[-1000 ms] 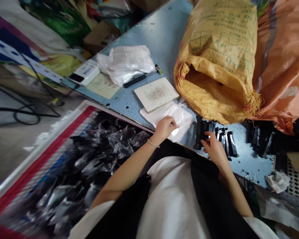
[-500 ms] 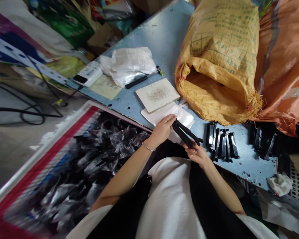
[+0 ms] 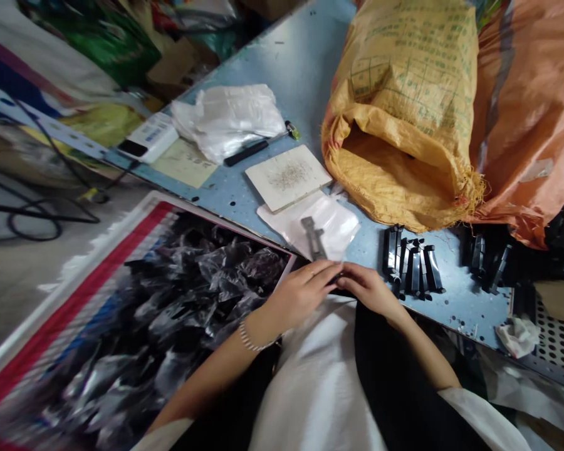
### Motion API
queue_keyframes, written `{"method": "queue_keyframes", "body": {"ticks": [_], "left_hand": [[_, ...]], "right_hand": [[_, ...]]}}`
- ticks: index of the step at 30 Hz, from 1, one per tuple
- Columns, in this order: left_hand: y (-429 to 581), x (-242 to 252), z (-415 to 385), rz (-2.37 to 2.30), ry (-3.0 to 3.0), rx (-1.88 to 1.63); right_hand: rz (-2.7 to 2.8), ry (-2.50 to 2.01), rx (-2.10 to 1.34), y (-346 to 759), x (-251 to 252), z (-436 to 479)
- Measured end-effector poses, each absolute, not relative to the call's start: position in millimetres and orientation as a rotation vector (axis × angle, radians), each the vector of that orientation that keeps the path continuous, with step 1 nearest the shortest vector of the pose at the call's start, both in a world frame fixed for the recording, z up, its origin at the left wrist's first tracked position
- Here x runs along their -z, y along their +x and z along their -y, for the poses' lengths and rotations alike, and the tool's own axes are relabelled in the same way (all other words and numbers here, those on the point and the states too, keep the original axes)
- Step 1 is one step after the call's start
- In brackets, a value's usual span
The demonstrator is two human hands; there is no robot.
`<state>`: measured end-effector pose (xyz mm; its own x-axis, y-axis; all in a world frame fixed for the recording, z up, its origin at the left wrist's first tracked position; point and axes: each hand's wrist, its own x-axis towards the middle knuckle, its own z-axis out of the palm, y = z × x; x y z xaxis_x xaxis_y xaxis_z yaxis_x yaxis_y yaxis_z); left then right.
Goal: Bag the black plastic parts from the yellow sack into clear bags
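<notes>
On the blue metal desk [image 3: 282, 81] a clear plastic bag [image 3: 338, 222] lies flat, and a black plastic part [image 3: 314, 238] rests on this bag, its long axis running from far-left to near-right. The left hand [image 3: 301, 294] is nearer to the part, just below the bag's near edge; the right hand [image 3: 369, 289] is beside it, below the bag's right end. Both hands turn inward, fingers together and tips almost touching. Perhaps a small dark piece [image 3: 339, 275] is between them, but the view is poor, so I cannot tell if the grip is clamped on something. Right of the bag lies a row of black parts [image 3: 411, 266].
</notes>
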<state>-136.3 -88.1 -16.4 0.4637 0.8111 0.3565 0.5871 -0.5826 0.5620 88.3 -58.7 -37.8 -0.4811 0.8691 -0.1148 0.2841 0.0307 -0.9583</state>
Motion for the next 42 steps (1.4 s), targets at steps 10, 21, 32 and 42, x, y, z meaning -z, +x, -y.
{"method": "queue_keyframes", "body": {"ticks": [10,21,32,42], "left_hand": [[-228,61,98,-1.727,2.090,0.016],[-104,91,-16,-1.646,1.972,-0.811],[-134,94,-22,-1.477,1.685,-1.015],[-121,66,27,-1.110,2.279,-0.955]], "right_hand": [[2.617,-1.767,-0.014,163,21,0],[2.411,-1.368,-0.694,191,-5,-18],[0.764,-1.116,-2.316,108,65,53],[0.238,-0.791,-2.454,86,92,45]]}}
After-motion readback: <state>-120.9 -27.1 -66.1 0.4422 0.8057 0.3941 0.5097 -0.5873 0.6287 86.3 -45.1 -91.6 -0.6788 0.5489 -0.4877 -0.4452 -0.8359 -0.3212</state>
